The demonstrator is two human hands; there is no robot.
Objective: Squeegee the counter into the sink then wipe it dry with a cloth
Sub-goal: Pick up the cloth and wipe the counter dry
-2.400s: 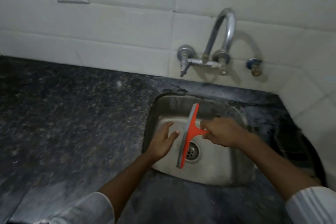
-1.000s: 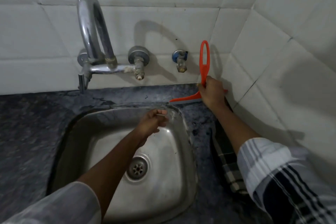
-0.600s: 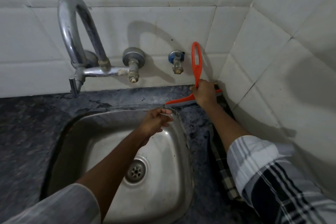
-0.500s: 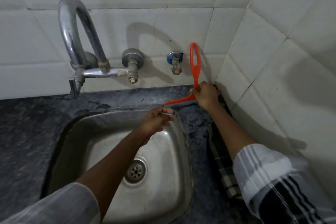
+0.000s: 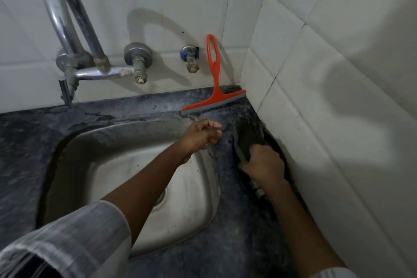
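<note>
The orange squeegee [image 5: 214,83] leans upright against the back wall in the corner, its blade resting on the dark granite counter [image 5: 230,221]. Nobody holds it. My right hand [image 5: 262,165] is closed on a dark checked cloth [image 5: 247,140] that lies along the right wall on the counter. My left hand [image 5: 200,135] hovers over the far right rim of the steel sink [image 5: 194,210], fingers loosely curled and holding nothing.
A chrome tap [image 5: 67,29] with two valves juts from the tiled back wall above the sink. A small blue-capped valve [image 5: 190,57] sits beside the squeegee handle. White tiled walls [image 5: 327,74] meet in the corner on the right.
My right hand has let go of the squeegee, leaving it propped against the wall, and has come down onto the cloth by the right wall. My left hand stayed over the sink rim.
</note>
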